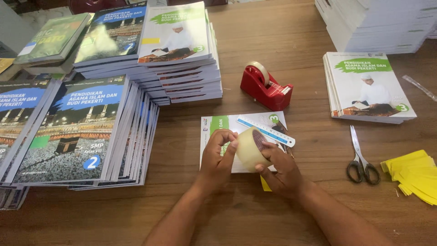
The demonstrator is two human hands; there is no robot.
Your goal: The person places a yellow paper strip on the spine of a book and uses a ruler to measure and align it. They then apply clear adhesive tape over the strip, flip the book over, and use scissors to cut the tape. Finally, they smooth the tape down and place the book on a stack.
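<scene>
While hands (218, 157) (280, 171) hold tape roll (249, 148), white-green book (218, 125) underlies.

Book (241, 136) beneath hands, tape roll (250, 148): largely hidden.

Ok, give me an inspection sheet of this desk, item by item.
Surface: brown wooden table, bare in the middle.
Job's things: roll of clear packing tape held over a white-and-green book; clear ruler lying on that book.
Clutter: red tape dispenser, scissors, yellow paper slips, stacks of blue textbooks, another green-titled book pile.
Grippers: left hand and right hand both grip the roll.
Cables: nothing seen.
Surroundings: white book stacks at the far edge.
</scene>
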